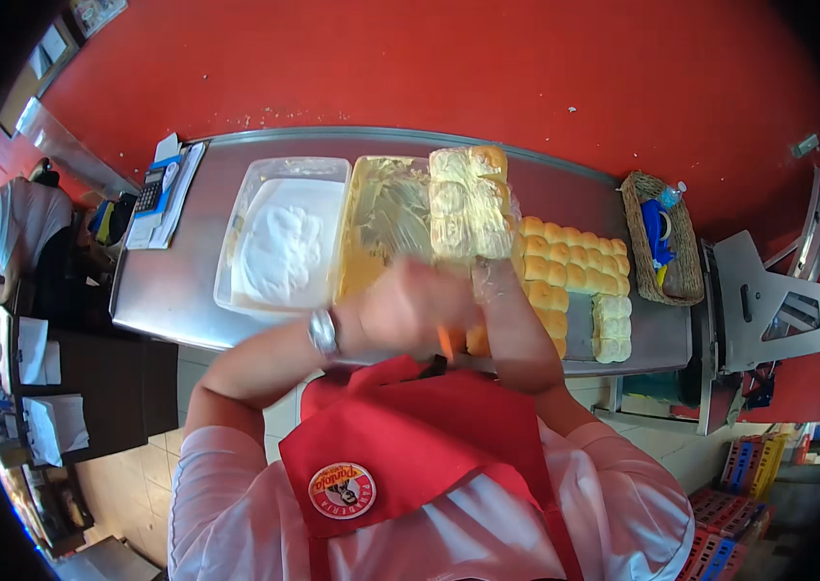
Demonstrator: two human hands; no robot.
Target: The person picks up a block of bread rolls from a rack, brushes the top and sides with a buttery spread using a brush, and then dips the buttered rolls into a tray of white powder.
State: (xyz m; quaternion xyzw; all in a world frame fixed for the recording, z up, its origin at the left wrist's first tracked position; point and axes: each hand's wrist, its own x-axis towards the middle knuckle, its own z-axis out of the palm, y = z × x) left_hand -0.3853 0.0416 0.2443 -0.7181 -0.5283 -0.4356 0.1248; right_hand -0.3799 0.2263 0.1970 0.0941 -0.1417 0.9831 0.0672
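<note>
My left hand [410,308], smeared by motion, is closed in a fist, with a bit of an orange handle [446,343] below it; the rest of that tool is hidden. A watch [323,332] sits on that wrist. My right hand [495,279], seemingly in clear plastic, holds up a block of joined bread rolls [468,198] coated with pale cream. Behind it stands a tub of yellowish spread [386,208]. To its left is a clear tub [219,289] of white powder [284,242]. Plain golden rolls [575,257] lie right of my hand, near a smaller pale-coated block [611,329].
The steel table [178,290] runs along a red wall. At its right end is a wicker basket [686,276] with tape and blue items. A calculator [150,191] and papers lie at the left end. A grey machine [768,300] stands at right; another person [28,223] is far left.
</note>
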